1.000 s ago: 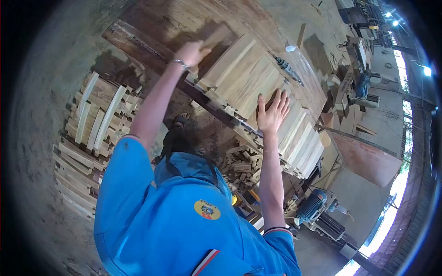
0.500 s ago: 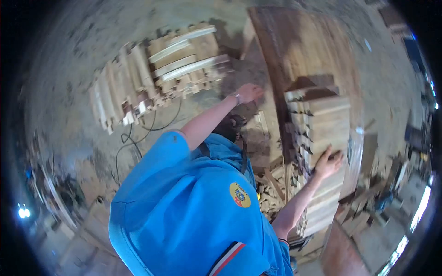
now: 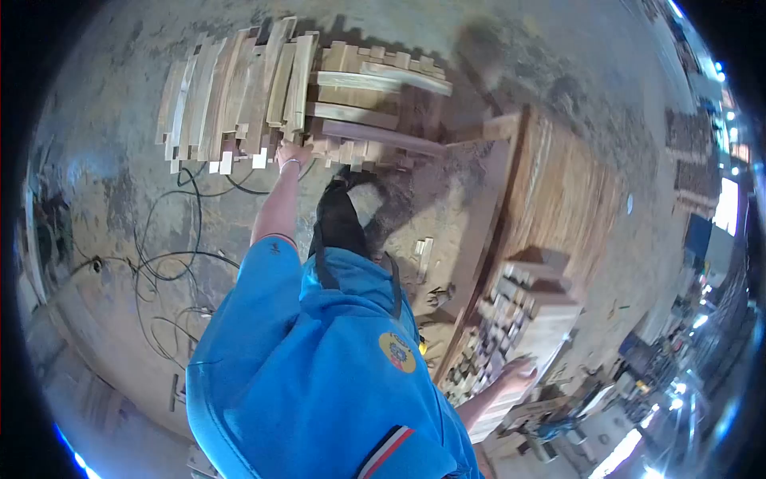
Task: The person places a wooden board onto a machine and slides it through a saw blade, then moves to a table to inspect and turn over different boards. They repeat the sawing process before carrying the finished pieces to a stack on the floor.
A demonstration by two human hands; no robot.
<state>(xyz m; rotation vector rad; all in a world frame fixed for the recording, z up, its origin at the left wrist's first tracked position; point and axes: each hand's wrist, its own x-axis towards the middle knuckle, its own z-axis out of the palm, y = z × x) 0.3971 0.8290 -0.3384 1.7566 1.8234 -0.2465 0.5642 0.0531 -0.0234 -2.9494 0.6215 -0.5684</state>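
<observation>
My left hand [image 3: 294, 153] is stretched out to a floor stack of wooden strips, its fingers closed at the near end of a light wooden strip [image 3: 302, 84]. That strip lies on top of the pile, beside others laid side by side. My right hand [image 3: 519, 375] lies on the pale top of a block of stacked wooden pieces [image 3: 544, 327], its fingers loosely bent and apart. This block sits on a wooden table [image 3: 562, 191], with the pieces' cut ends facing me.
More strips [image 3: 359, 116] lie crosswise in the right part of the floor stack. Black cables [image 3: 195, 215] loop over the floor at left. Small wood scraps [image 3: 424, 255] lie by the table's side. Timber and clutter [image 3: 550, 423] stand at the lower right.
My left hand has moved from beside the table to the floor stack and closed at a strip's end. My right hand stays on the stacked block. The view has turned left.
</observation>
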